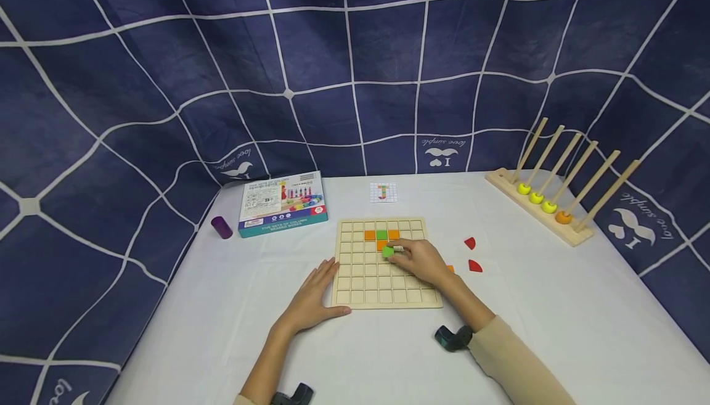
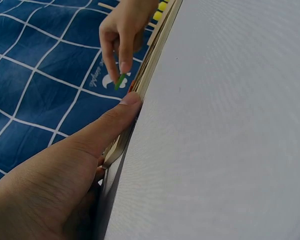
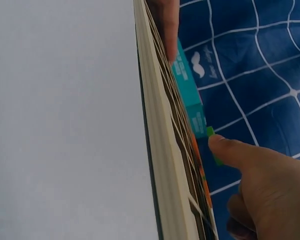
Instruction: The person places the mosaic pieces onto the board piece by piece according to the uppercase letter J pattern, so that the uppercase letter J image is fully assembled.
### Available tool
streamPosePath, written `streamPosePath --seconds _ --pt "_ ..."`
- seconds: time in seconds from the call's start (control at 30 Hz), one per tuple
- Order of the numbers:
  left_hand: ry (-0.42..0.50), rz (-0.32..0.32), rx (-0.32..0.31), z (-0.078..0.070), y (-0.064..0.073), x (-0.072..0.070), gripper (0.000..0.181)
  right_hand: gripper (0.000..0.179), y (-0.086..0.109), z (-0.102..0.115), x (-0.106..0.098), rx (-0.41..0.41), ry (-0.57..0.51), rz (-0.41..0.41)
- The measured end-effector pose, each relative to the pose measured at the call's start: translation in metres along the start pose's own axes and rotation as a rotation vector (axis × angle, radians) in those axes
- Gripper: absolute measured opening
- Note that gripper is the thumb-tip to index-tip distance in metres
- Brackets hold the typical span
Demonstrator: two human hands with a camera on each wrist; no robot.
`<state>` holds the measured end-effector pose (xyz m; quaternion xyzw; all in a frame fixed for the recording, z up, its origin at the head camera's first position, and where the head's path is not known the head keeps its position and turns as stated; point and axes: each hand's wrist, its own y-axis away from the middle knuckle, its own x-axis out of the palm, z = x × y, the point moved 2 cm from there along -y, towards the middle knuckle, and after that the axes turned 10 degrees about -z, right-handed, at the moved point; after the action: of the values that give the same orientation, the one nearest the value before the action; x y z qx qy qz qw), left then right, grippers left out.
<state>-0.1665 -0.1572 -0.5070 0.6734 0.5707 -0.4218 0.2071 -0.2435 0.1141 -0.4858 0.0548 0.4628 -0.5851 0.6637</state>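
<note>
A wooden grid board (image 1: pixel 357 297) lies on the white table. Near its top middle sit an orange tile (image 1: pixel 370 235), a green tile (image 1: pixel 381 235) and another orange tile (image 1: pixel 393 234) in a row, with one more orange tile (image 1: pixel 382 245) under the green one. My right hand (image 1: pixel 421 260) pinches a square green tile (image 1: pixel 387 252) between thumb and fingers, just below that lower orange tile; the right wrist view shows the pinched tile (image 3: pixel 210 131) above the board surface. With fingers extended, my left hand (image 1: pixel 310 300) rests at the board's left edge, its thumb (image 2: pixel 131 98) by the near corner.
Behind the board lies a small card (image 1: pixel 383 192) with a J-shaped coloured pattern. A game box (image 1: pixel 283 204) and purple cylinder (image 1: pixel 222 227) are at left. Two red pieces (image 1: pixel 474 265) and an orange piece (image 1: pixel 450 268) lie right, before a pegged wooden stand (image 1: pixel 538 208) with beads.
</note>
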Motion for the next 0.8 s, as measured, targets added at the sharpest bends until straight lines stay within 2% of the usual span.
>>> streamPosePath --seconds 0.3,0.8 --pt "-0.010 0.004 0.001 0.000 0.001 0.002 0.104 0.028 -0.001 -0.002 0.016 -0.020 0.037 0.034" --pt "-0.014 -0.004 0.003 0.000 0.000 0.001 0.103 0.028 -0.001 -0.003 0.016 -0.013 0.059 0.036"
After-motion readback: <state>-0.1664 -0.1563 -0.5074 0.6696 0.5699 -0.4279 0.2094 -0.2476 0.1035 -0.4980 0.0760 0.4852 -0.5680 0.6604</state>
